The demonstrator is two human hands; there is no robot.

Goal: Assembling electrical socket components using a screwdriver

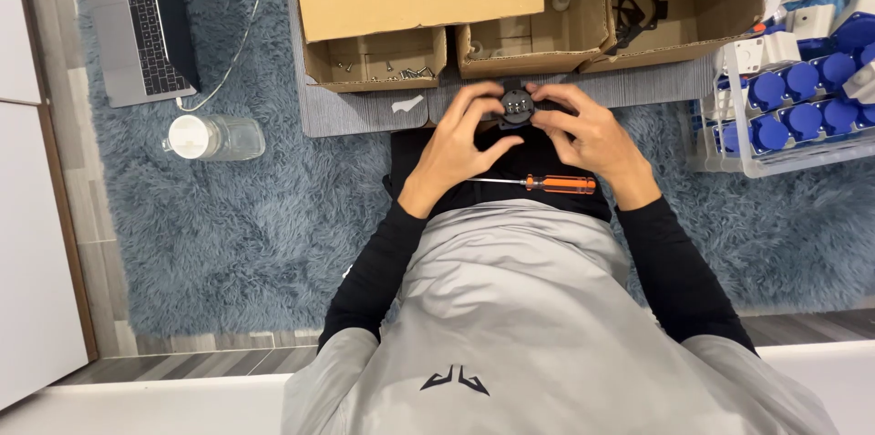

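Lower frame: the person's grey vest and black sleeves, seen from above.

Centre, on the dark lap: screwdriver [538, 184] with orange handle, lying flat, blade pointing to frame left, just below both wrists and untouched.

Above it, centre: left hand [456, 145] and right hand [588, 133], both curled narrow around one small round black part [517, 108] with pale metal contacts on its face. Fingertips pinch it from either side, thumbs underneath; the part sits between the hands at the near edge of the grey mat [365, 112].

Step in hand, by judgement: fitting or aligning the black part by finger pressure — the tool set aside. Whatever follows calls for a steady two-sided grip so the piece stays square, and a free hand if the screwdriver is wanted.

Left of centre: clear bottle [215, 137] on its side on the blue shag rug [228, 235].

Upper centre: open cardboard boxes [474, 7], one with loose screws [401, 73].

Upper left: laptop [141, 25], its cable trailing.

Upper right: clear crate [784, 148] of blue-and-white plugs [802, 93].
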